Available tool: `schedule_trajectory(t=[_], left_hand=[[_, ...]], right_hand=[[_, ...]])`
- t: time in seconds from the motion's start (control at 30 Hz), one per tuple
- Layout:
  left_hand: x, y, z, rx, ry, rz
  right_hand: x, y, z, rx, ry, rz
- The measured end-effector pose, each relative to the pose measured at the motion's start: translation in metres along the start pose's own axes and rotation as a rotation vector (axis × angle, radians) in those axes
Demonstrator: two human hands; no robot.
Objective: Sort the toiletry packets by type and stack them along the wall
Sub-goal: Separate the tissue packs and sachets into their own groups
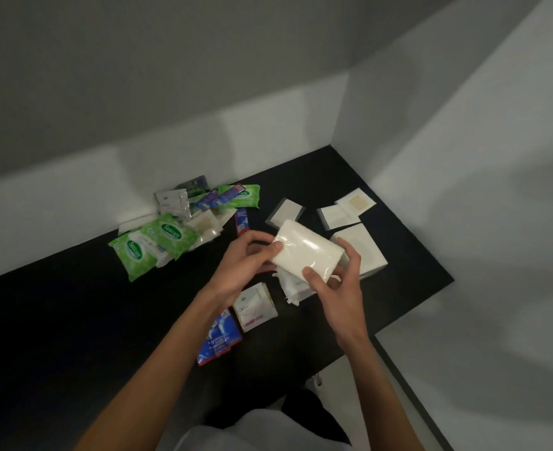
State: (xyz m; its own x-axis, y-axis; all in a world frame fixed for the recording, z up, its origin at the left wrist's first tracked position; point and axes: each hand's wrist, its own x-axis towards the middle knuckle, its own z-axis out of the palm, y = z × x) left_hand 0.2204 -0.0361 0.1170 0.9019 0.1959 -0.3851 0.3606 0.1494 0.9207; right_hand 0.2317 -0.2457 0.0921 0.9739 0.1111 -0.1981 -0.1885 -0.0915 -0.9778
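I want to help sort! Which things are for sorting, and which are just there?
For sorting: white pack held in both hands, left, right; green wipes; blue tubes; flat sachets.
Just there: black table; wall.

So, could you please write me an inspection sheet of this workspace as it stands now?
Surface: black table, set in a white-walled corner.
Job's things: white tissue pack held in both hands; green wipes packs and mixed packets heaped by the wall; flat white sachets and white box at right; blue-red packets near the front.
Clutter: nothing seen.
Grippers: left hand and right hand grip the tissue pack.
Cables: nothing seen.
Surroundings: white walls.
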Motion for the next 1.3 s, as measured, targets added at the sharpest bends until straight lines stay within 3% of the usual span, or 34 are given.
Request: schedule_trajectory(t=[0.2, 0.43, 0.83, 1.0, 1.3], left_hand=[[0.055, 0.004, 0.079, 0.208, 0.057, 0.136], [0.093, 0.007, 0.135, 0.366, -0.031, 0.154], [0.135, -0.025, 0.16, 0.724, 0.034, 0.154], [0.139, -0.033, 0.16, 0.685, -0.034, 0.074], [0.144, -0.039, 0.155, 0.658, -0.031, 0.096]], right_hand=[[0.019, -0.008, -0.056, -0.197, 0.128, 0.009], [0.053, 0.005, -0.094, -0.328, 0.275, 0.008], [0.093, 0.041, -0.109, -0.332, 0.205, 0.016], [0.099, 0.048, -0.109, -0.317, 0.148, 0.05], [0.105, 0.06, -0.104, -0.303, 0.133, 0.105]])
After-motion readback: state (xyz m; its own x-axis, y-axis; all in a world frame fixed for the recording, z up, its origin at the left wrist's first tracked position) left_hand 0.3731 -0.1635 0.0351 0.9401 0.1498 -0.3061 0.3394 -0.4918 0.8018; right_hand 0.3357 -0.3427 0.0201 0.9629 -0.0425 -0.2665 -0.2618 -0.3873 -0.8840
